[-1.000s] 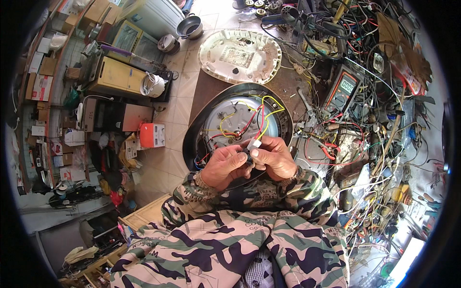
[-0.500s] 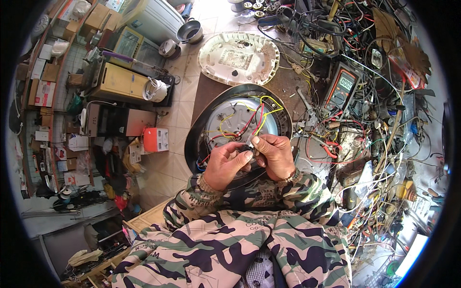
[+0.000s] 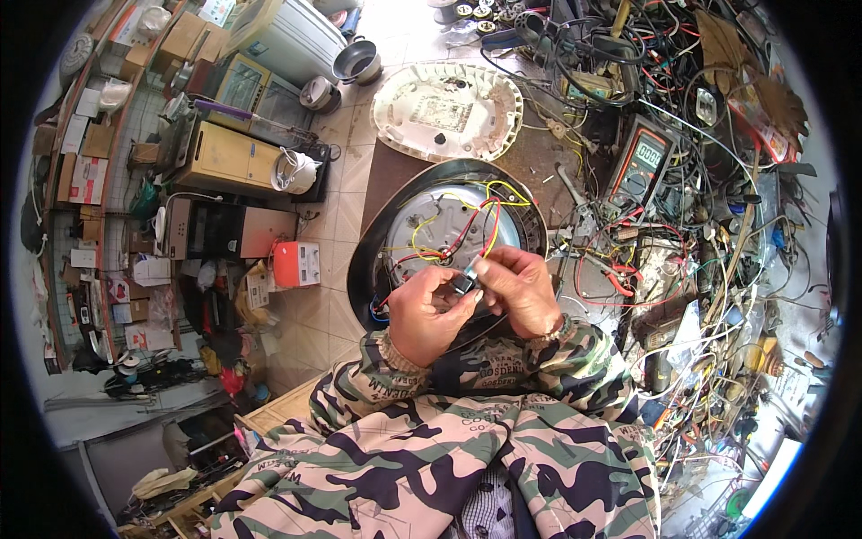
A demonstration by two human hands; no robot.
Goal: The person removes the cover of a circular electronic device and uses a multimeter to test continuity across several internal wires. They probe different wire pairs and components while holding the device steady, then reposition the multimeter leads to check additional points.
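Observation:
Between my fingertips is a small black connector (image 3: 463,284), pinched by my left hand (image 3: 426,310). My right hand (image 3: 521,289) is closed on a pale wire terminal (image 3: 473,266) right beside the connector; whether the two are joined I cannot tell. Red and yellow wires (image 3: 492,225) run up from there into an open appliance base (image 3: 363,269). Inside that round black shell lies a silvery metal pan (image 3: 444,216) with more wires over it. Both hands hover above the near edge of the shell.
Beyond the base lies an oval white plastic cover (image 3: 485,117). To the right a multimeter (image 3: 639,166) rests among tangled cables, with red-handled pliers (image 3: 620,283) nearby. Left on the floor are a red-and-white box (image 3: 296,264) and a microwave oven (image 3: 206,229).
My left hand has opened its grip slightly, so more of the black connector shows. The wires and my right hand have shifted slightly.

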